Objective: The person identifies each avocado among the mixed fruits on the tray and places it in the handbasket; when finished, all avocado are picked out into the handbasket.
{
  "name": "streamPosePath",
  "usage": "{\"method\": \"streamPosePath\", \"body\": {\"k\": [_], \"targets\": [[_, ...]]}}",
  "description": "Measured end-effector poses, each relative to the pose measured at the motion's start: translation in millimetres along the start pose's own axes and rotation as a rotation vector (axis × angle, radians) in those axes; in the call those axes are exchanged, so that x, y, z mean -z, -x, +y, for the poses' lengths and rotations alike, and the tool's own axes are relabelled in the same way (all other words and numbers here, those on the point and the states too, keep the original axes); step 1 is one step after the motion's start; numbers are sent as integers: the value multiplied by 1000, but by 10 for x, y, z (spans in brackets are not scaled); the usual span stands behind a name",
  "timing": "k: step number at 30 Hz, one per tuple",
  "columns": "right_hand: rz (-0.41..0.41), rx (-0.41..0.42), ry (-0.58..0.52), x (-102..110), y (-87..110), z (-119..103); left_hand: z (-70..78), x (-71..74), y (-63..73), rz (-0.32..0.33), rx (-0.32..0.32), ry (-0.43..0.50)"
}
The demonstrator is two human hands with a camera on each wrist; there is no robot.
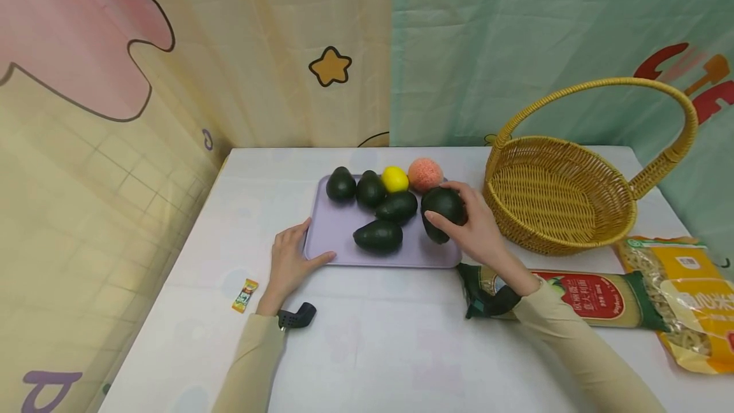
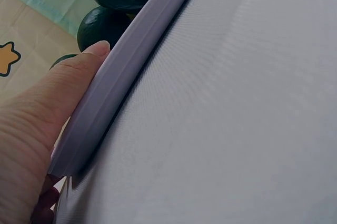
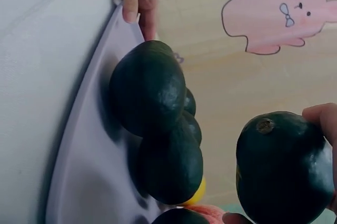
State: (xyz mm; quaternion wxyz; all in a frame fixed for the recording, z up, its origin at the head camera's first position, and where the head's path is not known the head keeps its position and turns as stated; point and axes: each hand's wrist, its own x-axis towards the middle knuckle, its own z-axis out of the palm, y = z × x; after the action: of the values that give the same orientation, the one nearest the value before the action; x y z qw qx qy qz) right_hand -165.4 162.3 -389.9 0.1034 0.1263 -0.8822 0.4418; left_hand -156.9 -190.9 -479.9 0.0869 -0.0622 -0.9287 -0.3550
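Note:
My right hand (image 1: 478,228) holds a dark green avocado (image 1: 443,204) between thumb and fingers, above the right end of a lilac tray (image 1: 338,253). In the right wrist view, the held avocado (image 3: 281,166) shows its stem end. Below it, another avocado (image 3: 179,217) is partly visible beside the peach. My left hand (image 1: 289,262) grips the tray's near left corner, its thumb (image 2: 87,68) on the rim. Several more avocados (image 1: 378,236) lie on the tray, with a yellow lemon-like fruit (image 1: 395,179) and a pinkish peach (image 1: 425,174) along the back.
A wicker basket (image 1: 559,244) with a tall handle stands right of the tray. A spaghetti packet (image 1: 596,295) lies partly under my right forearm, touching a yellow pasta bag (image 1: 696,304). A small wrapped snack (image 1: 245,295) is left of my left wrist. Curtains (image 1: 258,50) hang behind the table.

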Motion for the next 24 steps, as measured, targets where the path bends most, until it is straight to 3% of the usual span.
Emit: {"method": "streamPosePath", "body": {"k": [16,24], "targets": [[197,128,-153,231,-40,-109,-7,4,3,6,-8,6],[322,219,-251,451,1,-410,-13,-3,-1,15,-18,3]]}}
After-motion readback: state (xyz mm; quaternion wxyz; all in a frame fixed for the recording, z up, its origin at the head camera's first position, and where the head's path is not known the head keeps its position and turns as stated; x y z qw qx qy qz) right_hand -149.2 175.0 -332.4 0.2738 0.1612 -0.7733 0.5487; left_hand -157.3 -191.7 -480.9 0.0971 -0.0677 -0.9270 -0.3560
